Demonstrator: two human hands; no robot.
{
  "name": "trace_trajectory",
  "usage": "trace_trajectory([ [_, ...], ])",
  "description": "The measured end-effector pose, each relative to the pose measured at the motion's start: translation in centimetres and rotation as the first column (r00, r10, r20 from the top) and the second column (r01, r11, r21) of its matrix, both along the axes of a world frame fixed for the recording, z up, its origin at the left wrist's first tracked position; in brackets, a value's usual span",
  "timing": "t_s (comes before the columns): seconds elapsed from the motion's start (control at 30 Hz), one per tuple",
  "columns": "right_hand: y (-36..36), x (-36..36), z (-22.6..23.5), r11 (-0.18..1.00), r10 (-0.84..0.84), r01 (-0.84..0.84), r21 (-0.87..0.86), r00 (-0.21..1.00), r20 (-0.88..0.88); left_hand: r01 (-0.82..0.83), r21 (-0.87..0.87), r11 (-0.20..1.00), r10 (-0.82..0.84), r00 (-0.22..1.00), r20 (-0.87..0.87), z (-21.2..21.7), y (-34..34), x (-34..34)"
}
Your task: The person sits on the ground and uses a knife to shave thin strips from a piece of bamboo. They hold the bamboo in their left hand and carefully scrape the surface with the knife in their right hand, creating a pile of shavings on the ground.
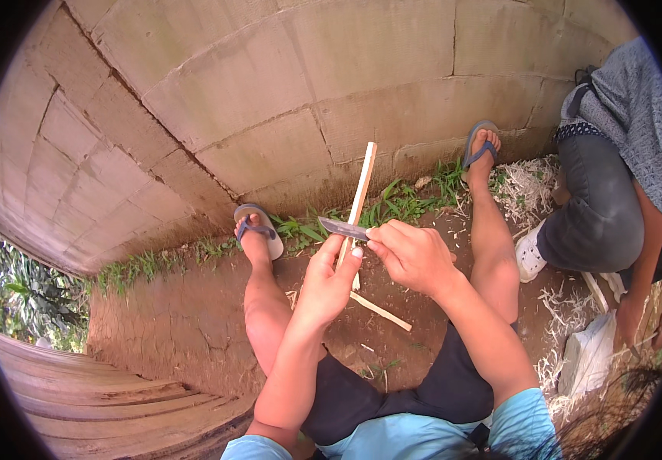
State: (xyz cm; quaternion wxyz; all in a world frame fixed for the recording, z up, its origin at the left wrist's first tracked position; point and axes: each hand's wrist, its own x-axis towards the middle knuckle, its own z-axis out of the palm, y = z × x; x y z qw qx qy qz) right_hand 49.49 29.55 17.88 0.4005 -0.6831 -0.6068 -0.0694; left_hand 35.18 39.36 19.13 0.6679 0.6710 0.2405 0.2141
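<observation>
Between the two bare hands, one knife [340,228] lies across one pale stick [363,184]. The right hand [415,257] is closed around the knife's handle, its fingers folded in and its thumb near the blade's base; the blade points leftward from this grip, past the stick. The left hand [327,280] is closed on the stick, its thumb on the near side just below the blade; whether the thumb touches the blade I cannot tell. Most of the stick reaches up and away beyond the left grip, its far end showing against the block wall [254,92]; the gap between them is unclear.

Below the grips, one thinner wood strip [381,310] lies slanted on the earth [170,330]. Past the hands, two sandaled feet stand wide, one sandal [276,244] to the left of the grip, the other sandal [470,142] to the right and farther off, with green grass [400,201] along the wall's foot between them.

Room to the left of the grip is widest, the earth running beyond the left shin to wooden boards [116,391]. To the right, space ends sooner: beyond the right shin are one co-worker's bent leg [599,199], one white shoe [530,257], one white sack [588,360] and pale shavings [530,188], too many to count.
</observation>
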Motion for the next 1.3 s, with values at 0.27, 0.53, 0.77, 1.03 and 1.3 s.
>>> trace_trajectory([
  [0.27,0.2,-0.5,-0.2,0.997,0.007,-0.009,0.074,0.999,0.036,-0.060,-0.121,0.991,0.057,0.998,-0.030,0.6,0.0,-0.3],
  [0.53,0.2,-0.7,0.1,0.993,-0.002,0.003,0.118,1.000,-0.008,-0.065,-0.274,0.960,0.055,0.997,-0.045,0.2,-0.6,0.0],
  [0.77,0.4,-0.3,-0.2,0.994,0.030,-0.021,0.105,0.995,-0.090,0.113,-0.400,0.910,-0.151,0.986,-0.065,1.6,-0.5,-0.5],
  [1.03,0.6,0.1,-0.5,0.985,0.136,-0.131,0.117,0.990,-0.039,0.104,-0.454,0.885,-0.166,0.981,-0.098,2.1,-1.2,-1.3],
  [1.3,2.8,1.8,-2.3,0.961,-0.139,0.147,0.234,0.989,-0.052,0.109,-0.388,0.915,-0.190,0.966,-0.177,2.1,-1.2,-1.6],
])
